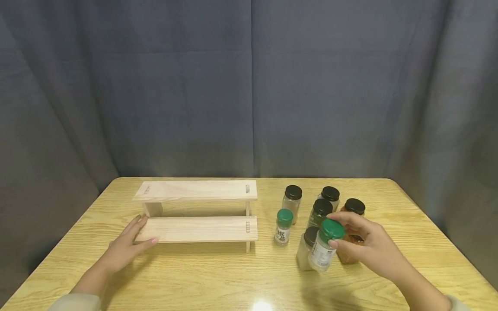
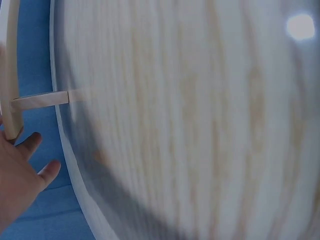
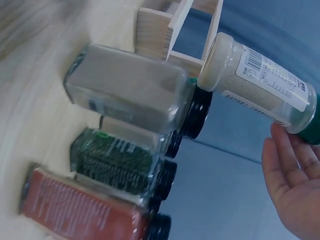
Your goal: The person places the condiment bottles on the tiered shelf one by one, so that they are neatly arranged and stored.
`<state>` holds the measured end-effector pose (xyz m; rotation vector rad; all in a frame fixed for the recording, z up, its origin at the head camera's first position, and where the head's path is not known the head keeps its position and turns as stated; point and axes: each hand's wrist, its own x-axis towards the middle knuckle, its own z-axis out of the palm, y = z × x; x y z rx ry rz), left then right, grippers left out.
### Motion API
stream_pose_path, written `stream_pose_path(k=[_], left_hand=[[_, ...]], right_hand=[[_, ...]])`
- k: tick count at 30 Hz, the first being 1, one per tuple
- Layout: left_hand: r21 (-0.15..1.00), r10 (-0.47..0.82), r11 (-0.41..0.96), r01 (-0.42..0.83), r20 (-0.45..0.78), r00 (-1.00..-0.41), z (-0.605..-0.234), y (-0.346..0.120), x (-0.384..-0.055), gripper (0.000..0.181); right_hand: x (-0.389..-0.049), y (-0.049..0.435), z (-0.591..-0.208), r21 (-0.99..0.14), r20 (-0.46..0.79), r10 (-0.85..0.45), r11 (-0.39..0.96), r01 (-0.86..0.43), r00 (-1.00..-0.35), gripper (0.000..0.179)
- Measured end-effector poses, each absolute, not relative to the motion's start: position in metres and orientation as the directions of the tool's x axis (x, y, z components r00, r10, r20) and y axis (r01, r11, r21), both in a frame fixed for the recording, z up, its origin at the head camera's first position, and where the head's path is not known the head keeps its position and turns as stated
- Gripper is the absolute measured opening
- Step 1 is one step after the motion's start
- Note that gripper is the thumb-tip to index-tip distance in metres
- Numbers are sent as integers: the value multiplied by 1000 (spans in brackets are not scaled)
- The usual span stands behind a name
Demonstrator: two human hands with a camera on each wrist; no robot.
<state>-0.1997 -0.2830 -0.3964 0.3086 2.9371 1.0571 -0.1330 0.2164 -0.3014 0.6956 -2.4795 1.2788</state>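
Note:
My right hand (image 1: 367, 246) pinches the green lid of a spice jar (image 1: 322, 254) between thumb and fingers. The jar is tilted, and the right wrist view shows pale powder inside and its base raised over the table. Close behind it stands a black-capped jar (image 1: 305, 250) of pale seasoning. Over at the left, my left hand (image 1: 126, 244) rests against the left end of a two-tier wooden rack (image 1: 198, 229), its thumb at the front edge of the lower shelf and its fingers fairly straight. Both shelves are bare.
Right of the rack stand a smaller green-lidded shaker (image 1: 282, 229) and a black-capped jar (image 1: 292, 205). Several more black-capped jars cluster by my right hand, including one of green herbs (image 3: 117, 160) and one of red seasoning (image 3: 82, 207). A grey curtain (image 1: 249, 86) hangs behind the table.

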Motion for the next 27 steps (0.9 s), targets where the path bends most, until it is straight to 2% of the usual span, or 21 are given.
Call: stream_pose_path(k=[10, 18, 27], left_hand=[[624, 189, 756, 195, 77, -979, -396, -283, -199, 77], [606, 203, 764, 221, 100, -974, -398, -282, -199, 76], [608, 207, 760, 229, 108, -972, -397, -281, -199, 74]], right_hand=[[-151, 191, -292, -702, 481, -375, 378, -604, -793, 37], [-167, 163, -289, -748, 421, -418, 343, -569, -805, 36], [-186, 134, -289, -745, 423, -477, 302, -595, -771, 39]])
